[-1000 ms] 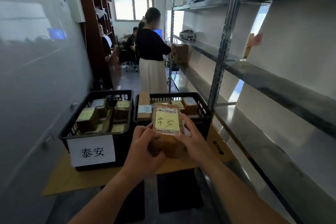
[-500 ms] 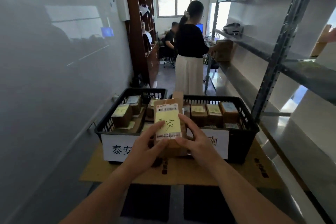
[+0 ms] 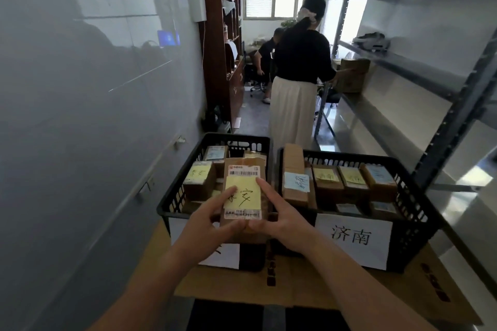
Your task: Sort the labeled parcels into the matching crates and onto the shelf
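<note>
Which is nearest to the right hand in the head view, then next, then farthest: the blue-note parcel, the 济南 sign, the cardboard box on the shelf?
From the right hand:
1. blue-note parcel, just beyond it in the right crate.
2. 济南 sign, on that crate's front, further right.
3. cardboard box, far back on the shelf.

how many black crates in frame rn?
2. The left crate stands by the wall, its front sign mostly hidden behind the held parcel. The right crate, signed 济南, stands beside it near the shelf rack. None other shows.
</note>
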Motion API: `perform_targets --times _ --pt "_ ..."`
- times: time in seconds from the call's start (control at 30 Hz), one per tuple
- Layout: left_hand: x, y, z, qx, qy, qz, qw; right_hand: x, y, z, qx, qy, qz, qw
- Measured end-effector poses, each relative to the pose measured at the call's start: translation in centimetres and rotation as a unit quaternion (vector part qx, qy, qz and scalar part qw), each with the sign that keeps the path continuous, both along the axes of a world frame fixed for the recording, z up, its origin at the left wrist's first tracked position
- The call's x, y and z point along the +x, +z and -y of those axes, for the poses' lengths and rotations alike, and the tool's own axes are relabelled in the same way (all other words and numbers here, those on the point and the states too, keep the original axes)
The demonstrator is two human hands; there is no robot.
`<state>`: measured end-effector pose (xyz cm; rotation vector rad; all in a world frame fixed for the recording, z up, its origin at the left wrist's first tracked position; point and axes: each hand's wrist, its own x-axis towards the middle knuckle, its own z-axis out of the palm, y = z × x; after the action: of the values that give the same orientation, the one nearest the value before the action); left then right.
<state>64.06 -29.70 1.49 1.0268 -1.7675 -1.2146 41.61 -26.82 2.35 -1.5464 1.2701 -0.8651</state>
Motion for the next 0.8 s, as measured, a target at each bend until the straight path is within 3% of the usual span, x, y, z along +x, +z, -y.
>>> perform_targets --times 0.43,0.8 --pt "6.9 -3.3 14.7 0.036 -0.034 0.025 0.998 6.7 -2.9 14.0 0.053 -0.03 -0.056 0.997" --pt "4.2 -5.8 22.5 0.044 -0.053 0.103 0.992 4.7 -5.0 20.4 0.096 -0.069 -0.042 0.992"
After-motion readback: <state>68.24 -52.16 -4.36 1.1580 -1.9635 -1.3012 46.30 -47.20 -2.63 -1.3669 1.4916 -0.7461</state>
